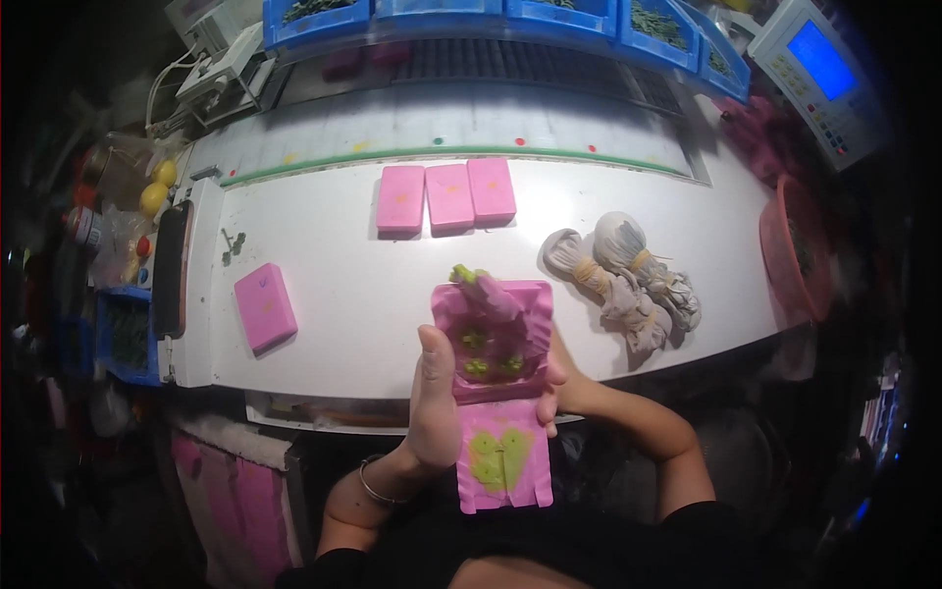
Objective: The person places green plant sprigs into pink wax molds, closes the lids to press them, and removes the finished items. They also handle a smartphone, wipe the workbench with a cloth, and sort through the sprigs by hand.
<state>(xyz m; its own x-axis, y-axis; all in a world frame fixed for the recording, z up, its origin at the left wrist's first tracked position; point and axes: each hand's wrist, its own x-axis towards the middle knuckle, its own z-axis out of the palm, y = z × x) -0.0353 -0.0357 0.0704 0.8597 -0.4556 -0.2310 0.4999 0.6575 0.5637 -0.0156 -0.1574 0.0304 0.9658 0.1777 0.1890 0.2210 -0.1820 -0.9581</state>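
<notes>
A pink rubber-like mold [541, 324], opened out into two joined halves, is held over the front edge of the table. My left hand [434, 397] grips its left side, with the thumb upright along the edge. From the right, my right hand [556, 390] holds the other side, its fingers partly hidden behind the mold. Small lime-green pieces [477, 366] sit inside the upper half. A blurred pink flap with a green tip [464, 274] stands up at the top. On the lower half [541, 486] is a flat yellow-green patch [493, 460].
Three pink blocks [450, 195] lie at the table's back, another pink block [266, 305] at left near a green sprig [233, 247]. Two tied cloth bundles [625, 280] lie right, before a pink basin [780, 258]. A phone [174, 269] and blue bins [441, 6] border the table.
</notes>
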